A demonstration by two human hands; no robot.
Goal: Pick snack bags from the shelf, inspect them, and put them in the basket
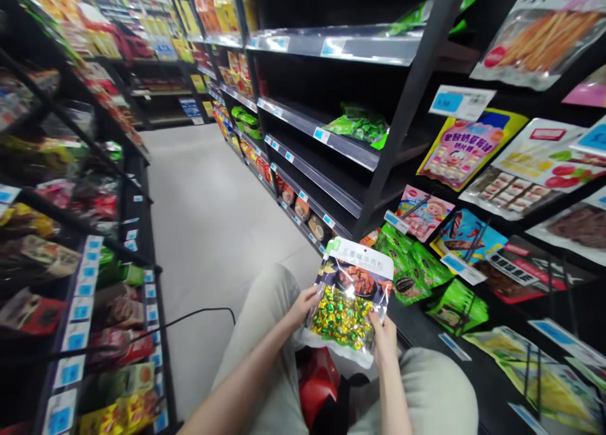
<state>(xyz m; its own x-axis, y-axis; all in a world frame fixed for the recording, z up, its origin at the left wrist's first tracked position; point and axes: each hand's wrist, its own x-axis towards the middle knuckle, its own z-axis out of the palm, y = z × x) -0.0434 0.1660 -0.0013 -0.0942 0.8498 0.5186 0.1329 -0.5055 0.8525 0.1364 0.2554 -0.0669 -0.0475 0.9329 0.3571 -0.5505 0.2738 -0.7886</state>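
Observation:
I hold a snack bag [349, 299] with a white top band, a picture of brown meat cubes and a clear window of gold-green wrapped pieces. My left hand [303, 305] grips its left edge, fingers curled behind it. My right hand [384, 335] pinches its lower right edge. The bag sits upright above my knees in light trousers, in front of the lower right shelves.
Dark shelving [331, 144] lines the right side, with green packets [416, 264] and hanging snack bags [461, 148] close by. Another shelf row [95, 277] stands on the left. A grey floor aisle [203, 214] runs ahead. A red object [317, 381] lies between my legs. A black cable [199, 312] crosses the floor.

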